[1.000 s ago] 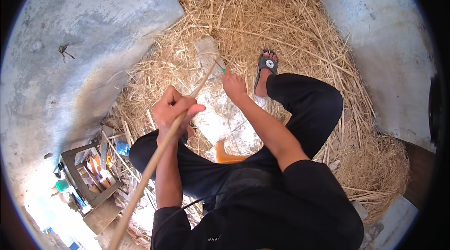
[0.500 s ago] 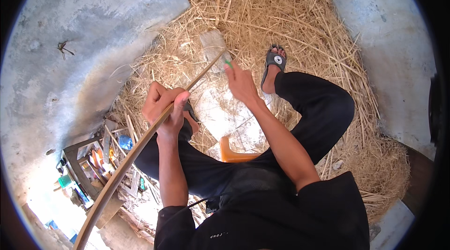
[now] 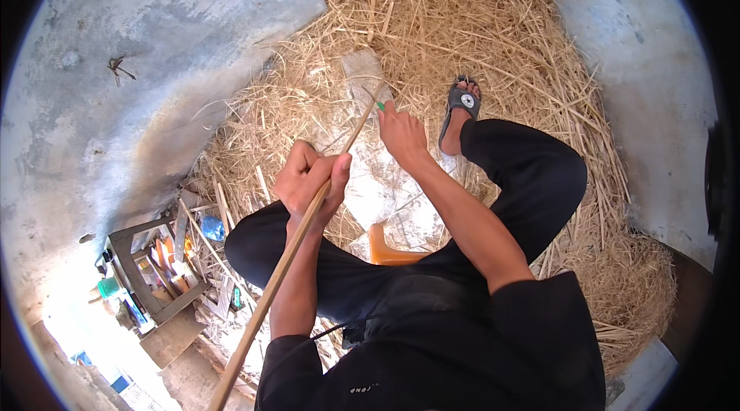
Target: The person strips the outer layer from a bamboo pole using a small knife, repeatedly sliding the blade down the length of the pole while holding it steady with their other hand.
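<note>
A long, thin wooden stick (image 3: 287, 261) runs slantwise from the lower edge to a narrow far end near the middle. My left hand (image 3: 312, 183) is closed round it partway along, with the thumb laid on it. Beside the stick's far end is my right hand (image 3: 402, 136), its fingers curled closed. A small green piece (image 3: 380, 106) shows at its fingertips; the rest of that thing is hidden, so its kind is unclear. Beneath the stick's tip lies a flat greyish block (image 3: 361, 65) on the floor.
Straw-coloured shavings (image 3: 493, 33) cover the floor, heaped between pale walls (image 3: 193, 48). An orange seat edge (image 3: 389, 255) shows between my legs. To the left stand a wooden frame (image 3: 123, 257) with assorted items and a blue bag (image 3: 212, 230). My sandalled foot (image 3: 461, 106) rests at the right.
My left hand and the stick have moved right, and the stick's near end has swung right, making it steeper. The right hand stays close to the tip, shifted slightly right.
</note>
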The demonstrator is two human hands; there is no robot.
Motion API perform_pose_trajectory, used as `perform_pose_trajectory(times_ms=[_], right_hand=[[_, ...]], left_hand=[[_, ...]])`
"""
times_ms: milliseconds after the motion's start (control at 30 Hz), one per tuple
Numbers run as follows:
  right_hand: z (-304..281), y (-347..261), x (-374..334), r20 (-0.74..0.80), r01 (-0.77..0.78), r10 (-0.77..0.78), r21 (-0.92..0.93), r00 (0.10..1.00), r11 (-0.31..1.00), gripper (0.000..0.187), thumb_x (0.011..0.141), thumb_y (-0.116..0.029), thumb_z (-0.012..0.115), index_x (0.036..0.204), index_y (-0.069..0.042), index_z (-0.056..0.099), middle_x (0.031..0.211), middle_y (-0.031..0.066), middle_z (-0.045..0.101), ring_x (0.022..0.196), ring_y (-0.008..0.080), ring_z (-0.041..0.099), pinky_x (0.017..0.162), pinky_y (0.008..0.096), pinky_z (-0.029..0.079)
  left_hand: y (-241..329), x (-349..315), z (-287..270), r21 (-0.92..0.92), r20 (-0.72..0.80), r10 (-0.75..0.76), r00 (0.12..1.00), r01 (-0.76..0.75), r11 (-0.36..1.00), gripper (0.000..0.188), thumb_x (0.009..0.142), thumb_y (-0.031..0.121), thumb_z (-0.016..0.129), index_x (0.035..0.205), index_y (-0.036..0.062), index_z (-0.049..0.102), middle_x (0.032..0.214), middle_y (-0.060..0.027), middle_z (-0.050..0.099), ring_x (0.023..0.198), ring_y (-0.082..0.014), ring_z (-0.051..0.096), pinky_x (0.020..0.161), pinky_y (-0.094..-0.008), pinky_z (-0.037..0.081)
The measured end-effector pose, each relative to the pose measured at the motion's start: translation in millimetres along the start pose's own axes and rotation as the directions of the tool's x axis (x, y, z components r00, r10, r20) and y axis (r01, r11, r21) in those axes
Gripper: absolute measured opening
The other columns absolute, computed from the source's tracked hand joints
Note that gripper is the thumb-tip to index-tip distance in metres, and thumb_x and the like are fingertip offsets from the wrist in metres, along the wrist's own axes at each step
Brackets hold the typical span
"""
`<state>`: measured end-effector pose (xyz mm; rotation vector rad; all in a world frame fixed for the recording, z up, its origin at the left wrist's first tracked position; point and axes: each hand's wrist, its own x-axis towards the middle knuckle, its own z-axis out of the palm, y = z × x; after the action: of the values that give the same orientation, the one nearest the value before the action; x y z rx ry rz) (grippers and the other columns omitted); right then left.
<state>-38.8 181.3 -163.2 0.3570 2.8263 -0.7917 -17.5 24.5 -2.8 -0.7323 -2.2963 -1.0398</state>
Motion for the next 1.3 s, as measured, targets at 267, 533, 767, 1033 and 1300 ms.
perform_pose_trajectory(times_ms=[267,533,767,1033,1300], right_hand=[[75.6,59.0,82.9,0.012,-0.103,0.103,0.001,0.995,0.995,0.032,0.096,-0.032,0.042,0.101,-0.001,0.051,0.085,0.0265,0.064,0.084,0.0397,0.064,0.075,0.0491,0.051],[121.4,74.7,106.8,-0.059,-0.045,0.061,0.242,0.996,0.969,0.034,0.097,-0.034,0.04,0.1,-0.002,0.05,0.08,0.0222,0.063,0.079,0.0377,0.064,0.07,0.0484,0.05],[69.4,86.8,103.2,0.163,-0.242,0.179,0.707,0.97,0.664,0.042,0.096,-0.043,0.039,0.097,-0.003,0.051,0.066,0.0157,0.054,0.06,0.0309,0.052,0.06,0.0406,0.046],[69.8,62.9,76.7,0.075,-0.146,0.134,0.176,0.988,0.974,0.039,0.097,-0.036,0.038,0.114,-0.003,0.052,0.093,0.0298,0.062,0.091,0.0452,0.06,0.082,0.0519,0.046],[121.3,78.1,90.9,0.003,-0.162,0.167,0.26,0.986,0.952,0.037,0.097,-0.038,0.037,0.105,-0.004,0.052,0.089,0.0279,0.063,0.085,0.0446,0.061,0.074,0.0516,0.049]], left_hand=[[-7.0,3.1,-6.3,0.006,0.006,-0.022,1.0,0.022,1.0,0.014,0.075,0.008,0.073,0.068,-0.0005,0.065,0.054,-0.0045,0.042,0.049,-0.0144,0.041,0.041,-0.0264,0.032],[-11.0,1.5,-10.8,0.063,-0.008,-0.119,0.993,0.119,0.991,0.017,0.081,0.011,0.069,0.068,0.0004,0.066,0.054,-0.0055,0.04,0.048,-0.0144,0.038,0.04,-0.0274,0.029],[-10.1,3.8,-13.0,0.064,-0.035,-0.138,0.99,0.14,0.988,0.017,0.082,0.008,0.067,0.067,0.0006,0.066,0.054,-0.0056,0.04,0.047,-0.0147,0.038,0.04,-0.0283,0.029],[-7.9,6.0,-8.3,0.059,-0.008,-0.08,0.997,0.08,0.995,0.015,0.081,0.008,0.067,0.067,0.0015,0.066,0.054,-0.0046,0.041,0.048,-0.0141,0.038,0.041,-0.0272,0.029],[-15.7,2.4,-8.8,0.039,0.011,-0.096,0.995,0.095,0.995,0.021,0.084,0.015,0.065,0.068,0.0024,0.067,0.055,-0.0041,0.041,0.048,-0.0136,0.039,0.041,-0.0265,0.03]])
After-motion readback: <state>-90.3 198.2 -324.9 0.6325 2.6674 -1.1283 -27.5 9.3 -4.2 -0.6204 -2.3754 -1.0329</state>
